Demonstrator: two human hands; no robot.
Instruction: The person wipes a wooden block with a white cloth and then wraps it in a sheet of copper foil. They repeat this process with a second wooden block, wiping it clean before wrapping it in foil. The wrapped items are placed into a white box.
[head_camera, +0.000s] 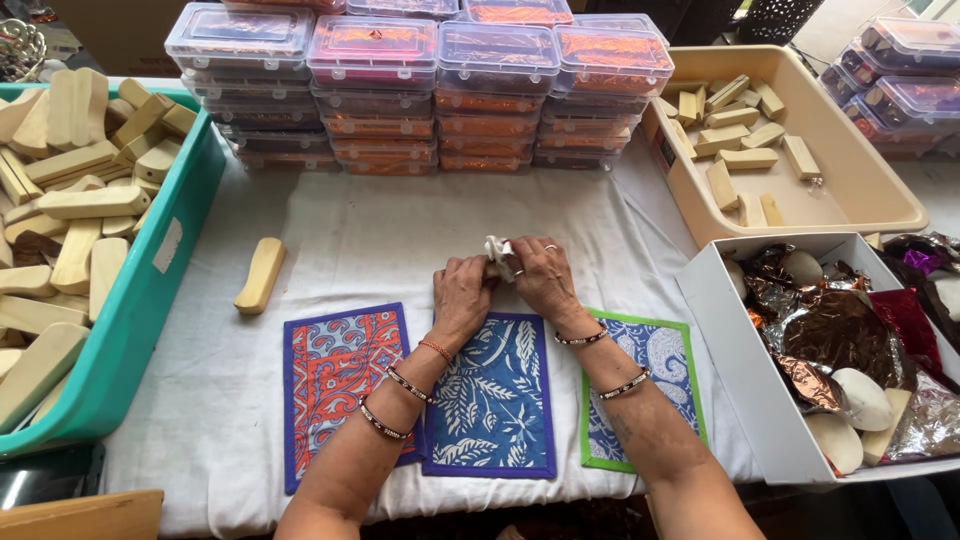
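My left hand (462, 292) and my right hand (540, 274) meet above a blue leaf-print mat (495, 400), both gripping one small object wrapped in crumpled white paper (498, 250). A ring shows on my right hand, and beaded bangles circle both wrists. An orange-and-blue patterned mat (335, 370) lies left of the blue one. On the right is a green-edged blue mat (665, 360), partly covered by my right forearm. A single pale wooden block (261, 274) lies on the white cloth (360, 240), left of my hands.
A teal bin (150, 290) full of wooden blocks stands at the left. Stacked clear lidded boxes (430, 90) with orange contents line the back. At the right are a beige tray (860, 190) of small blocks and a white box (745, 370) of foil-wrapped pieces.
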